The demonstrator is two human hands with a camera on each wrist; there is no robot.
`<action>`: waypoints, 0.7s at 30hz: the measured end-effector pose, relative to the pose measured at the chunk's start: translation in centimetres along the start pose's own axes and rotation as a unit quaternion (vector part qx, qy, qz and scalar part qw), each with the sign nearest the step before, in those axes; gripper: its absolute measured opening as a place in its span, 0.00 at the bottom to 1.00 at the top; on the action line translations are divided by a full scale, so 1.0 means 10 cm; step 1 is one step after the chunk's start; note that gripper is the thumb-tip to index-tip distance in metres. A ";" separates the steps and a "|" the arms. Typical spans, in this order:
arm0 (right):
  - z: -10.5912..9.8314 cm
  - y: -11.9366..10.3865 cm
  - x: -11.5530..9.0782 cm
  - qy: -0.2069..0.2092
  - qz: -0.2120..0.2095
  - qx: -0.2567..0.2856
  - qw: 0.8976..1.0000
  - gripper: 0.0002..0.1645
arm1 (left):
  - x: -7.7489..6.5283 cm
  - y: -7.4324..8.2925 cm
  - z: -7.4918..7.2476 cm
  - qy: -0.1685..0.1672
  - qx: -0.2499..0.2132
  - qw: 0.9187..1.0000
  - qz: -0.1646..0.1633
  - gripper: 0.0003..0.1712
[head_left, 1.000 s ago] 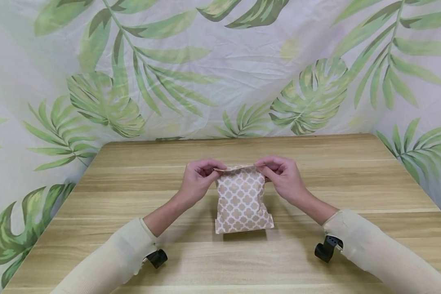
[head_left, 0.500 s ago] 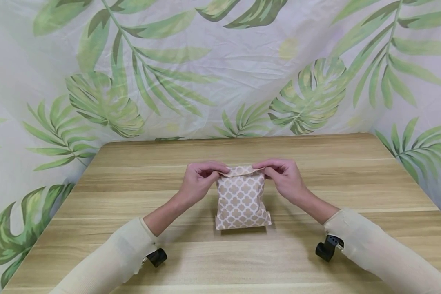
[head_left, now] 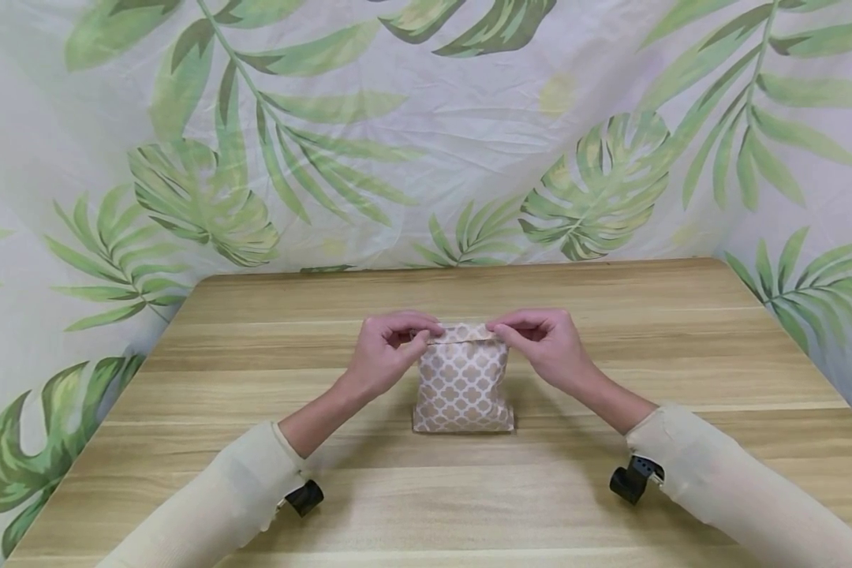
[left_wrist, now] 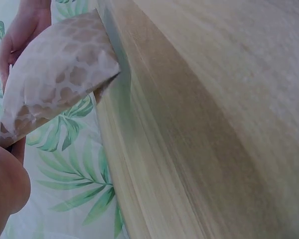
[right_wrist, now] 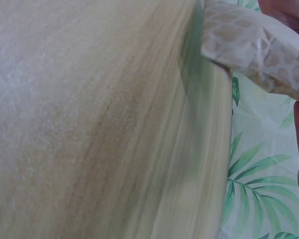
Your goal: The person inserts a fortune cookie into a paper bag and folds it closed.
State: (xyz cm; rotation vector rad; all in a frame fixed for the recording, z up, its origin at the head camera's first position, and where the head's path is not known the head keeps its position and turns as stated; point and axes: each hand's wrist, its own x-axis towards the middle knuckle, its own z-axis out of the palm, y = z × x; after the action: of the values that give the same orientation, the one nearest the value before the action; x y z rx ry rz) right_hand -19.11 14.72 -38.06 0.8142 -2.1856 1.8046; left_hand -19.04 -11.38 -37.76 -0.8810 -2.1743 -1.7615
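A small puffed paper bag (head_left: 461, 386), tan with a white lattice print, stands between both hands over the middle of the table. Its top edge is folded over toward the person as a flap (head_left: 461, 334). My left hand (head_left: 386, 351) pinches the left end of that fold between thumb and fingers. At the opposite end, my right hand (head_left: 547, 351) pinches the fold the same way. In the left wrist view the bag (left_wrist: 60, 74) bulges out, its lower corner close to the tabletop. The right wrist view shows the bag's (right_wrist: 254, 45) other side. What is inside it is hidden.
The wooden table (head_left: 255, 379) spreads out around the hands. A leaf-printed cloth (head_left: 468, 158) hangs behind its far edge and along the sides. Black wrist cameras (head_left: 304, 498) sit under the cream sleeves (head_left: 220, 489).
The bag's top has been folded over toward the person, so a flap shows where there was a narrow edge. The bag's bottom has swung away from the person. Both hands stay nearly in place.
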 end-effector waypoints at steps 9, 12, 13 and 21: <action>0.01 -0.03 0.00 -0.005 -0.008 -0.004 1.000 0.07 | 0.04 -0.01 0.07 0.016 0.014 0.999 0.033 0.07; 0.02 -0.04 0.00 -0.002 -0.012 -0.008 1.000 0.08 | 0.06 0.01 0.08 0.018 0.014 0.999 0.035 0.09; 0.02 -0.05 0.00 -0.001 -0.015 -0.010 1.000 0.08 | 0.06 0.02 0.08 0.017 0.013 0.999 0.035 0.09; 0.01 -0.12 -0.01 0.009 -0.029 -0.049 0.998 0.10 | 0.12 0.11 0.06 0.011 0.013 1.000 0.009 0.09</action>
State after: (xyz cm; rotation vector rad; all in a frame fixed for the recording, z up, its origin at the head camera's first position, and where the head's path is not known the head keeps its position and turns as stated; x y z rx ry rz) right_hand -18.38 14.52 -37.11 0.8289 -2.1959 1.6583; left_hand -19.26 -10.30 -36.37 -0.8682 -2.1652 -1.7221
